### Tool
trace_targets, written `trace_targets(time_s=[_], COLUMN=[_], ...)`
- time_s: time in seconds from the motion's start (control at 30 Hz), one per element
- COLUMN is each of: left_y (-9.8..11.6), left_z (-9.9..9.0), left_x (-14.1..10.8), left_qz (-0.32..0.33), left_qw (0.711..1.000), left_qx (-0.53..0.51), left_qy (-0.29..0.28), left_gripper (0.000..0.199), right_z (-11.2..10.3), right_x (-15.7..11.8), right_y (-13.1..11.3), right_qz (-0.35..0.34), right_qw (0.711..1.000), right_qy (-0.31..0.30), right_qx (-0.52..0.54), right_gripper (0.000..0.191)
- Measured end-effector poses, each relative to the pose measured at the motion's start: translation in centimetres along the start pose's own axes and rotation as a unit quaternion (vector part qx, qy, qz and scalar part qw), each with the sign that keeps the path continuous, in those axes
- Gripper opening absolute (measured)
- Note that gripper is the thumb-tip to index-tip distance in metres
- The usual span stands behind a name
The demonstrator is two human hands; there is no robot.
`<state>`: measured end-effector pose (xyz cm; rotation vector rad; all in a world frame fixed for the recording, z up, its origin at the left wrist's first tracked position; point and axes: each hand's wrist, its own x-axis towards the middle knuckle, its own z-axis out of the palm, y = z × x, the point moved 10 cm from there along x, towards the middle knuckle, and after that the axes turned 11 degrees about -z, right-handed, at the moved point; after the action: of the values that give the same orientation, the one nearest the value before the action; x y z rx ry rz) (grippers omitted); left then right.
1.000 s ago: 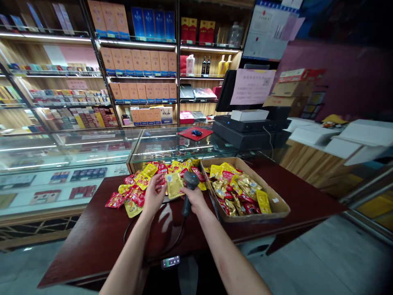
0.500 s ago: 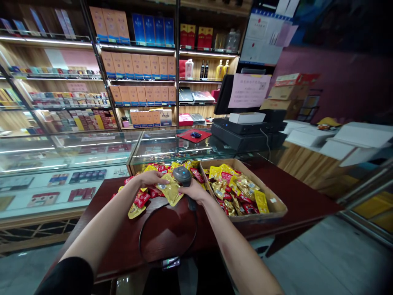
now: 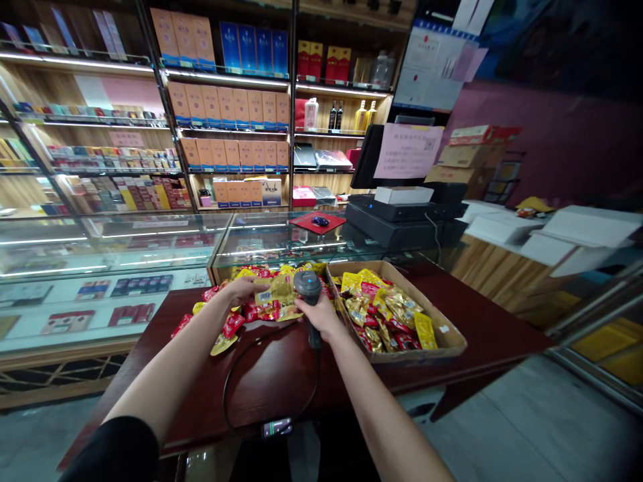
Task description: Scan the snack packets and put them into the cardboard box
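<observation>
My right hand is wrapped round the handle of a dark grey barcode scanner, held upright with its head at the top. Pinched in the fingers of my left hand is a gold snack packet, which carries a barcode label near my fingertips. The packet lies just left of the scanner's head. Behind and below it spreads a pile of red and yellow snack packets on the dark red table. The scanner's black cable loops over the tabletop.
A shallow cardboard box full of gold, yellow and red packets stands to the right. A glass display counter borders the table's far side. Beyond are a monitor and a mouse on a red mat. A small shiny object lies at the near edge.
The gold packet has swung from hanging tilted downward to lying more level, its barcode label now showing. The scanner has shifted slightly right. Both hands keep their hold.
</observation>
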<state>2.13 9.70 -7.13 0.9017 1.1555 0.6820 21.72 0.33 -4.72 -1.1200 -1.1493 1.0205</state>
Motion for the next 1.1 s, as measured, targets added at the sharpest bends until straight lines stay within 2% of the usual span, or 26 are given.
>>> trace_targets(time_s=[0.1,0.2,0.37,0.57,0.7,0.97,1.1], left_y=[-0.5,-0.6,-1.4,-1.0,-0.8,-0.6,-0.7], left_z=[0.2,0.6,1.1,1.4,1.2,1.7,1.9], left_x=[1.2,1.7,1.3,0.0,0.0,1.1,1.4], left_qz=[-0.002,0.016,-0.005,-0.024,-0.02,0.008,0.0], left_qw=[1.0,0.999,1.0,0.999,0.999,0.999,0.999], left_qx=[-0.01,-0.021,-0.02,-0.027,-0.029,-0.022,-0.004], left_qy=[-0.014,-0.018,-0.003,0.026,0.041,-0.022,-0.038], left_gripper=[0.043,0.039,0.031,0.027,0.026,0.025,0.027], right_z=[2.6,5.4,8.0,8.2,8.0,7.8,8.0], right_x=[-2.5,-5.1,-7.1,-7.1,-7.2,-7.2,-7.1], right_y=[0.5,2.1,4.2,4.1,3.6,3.2,3.4], right_qz=[0.054,0.117,0.117,0.087,0.086,0.087,0.085], right_qw=[0.997,0.985,0.984,0.99,0.99,0.99,0.989], right_qy=[-0.036,-0.071,-0.099,-0.101,-0.097,-0.098,-0.103], right_qx=[0.051,0.104,0.092,0.047,0.05,0.046,0.057], right_gripper=[0.027,0.035,0.042,0.039,0.039,0.036,0.039])
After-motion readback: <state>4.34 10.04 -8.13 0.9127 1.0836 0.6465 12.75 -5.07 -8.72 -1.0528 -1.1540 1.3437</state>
